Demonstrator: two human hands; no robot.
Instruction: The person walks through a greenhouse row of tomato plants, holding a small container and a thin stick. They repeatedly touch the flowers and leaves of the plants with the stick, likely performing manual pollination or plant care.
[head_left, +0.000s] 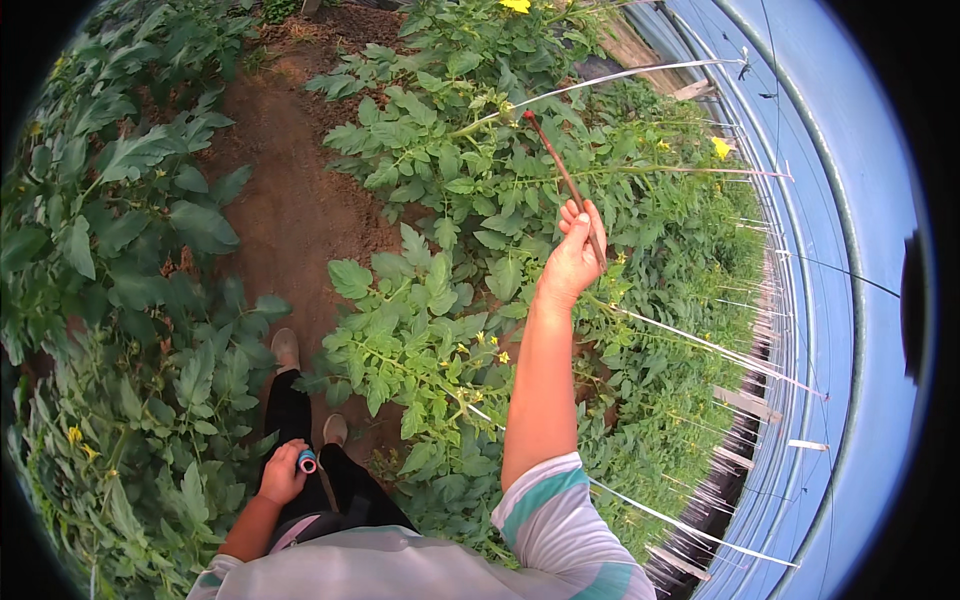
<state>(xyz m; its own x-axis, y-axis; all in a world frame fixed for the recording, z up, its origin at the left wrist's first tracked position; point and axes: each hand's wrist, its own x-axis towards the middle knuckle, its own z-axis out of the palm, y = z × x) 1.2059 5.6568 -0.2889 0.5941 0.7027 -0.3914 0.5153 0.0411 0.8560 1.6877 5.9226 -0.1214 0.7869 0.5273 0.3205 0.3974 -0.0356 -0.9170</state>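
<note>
My right hand (571, 255) is stretched out over the tomato plants (431, 289), its fingers closed around a thin brown stick (556, 159). The stick's red tip (529, 115) points away from me, close in the picture to a cluster of small tomato blossoms (510, 109); whether they touch I cannot tell. Low by my thigh, my left hand (282, 476) grips a small blue cylindrical container (307, 461). Its round, pinkish-rimmed end faces up, with a dark centre. The rest of the container is hidden by my fingers.
White strings (637, 73) run from the plants toward the greenhouse frame (844, 225) on the right. A bare soil path (281, 165) leads ahead between dense tomato rows. Leafy tomato plants (135, 247) crowd my left side. Yellow pieces (721, 147) hang among the strings.
</note>
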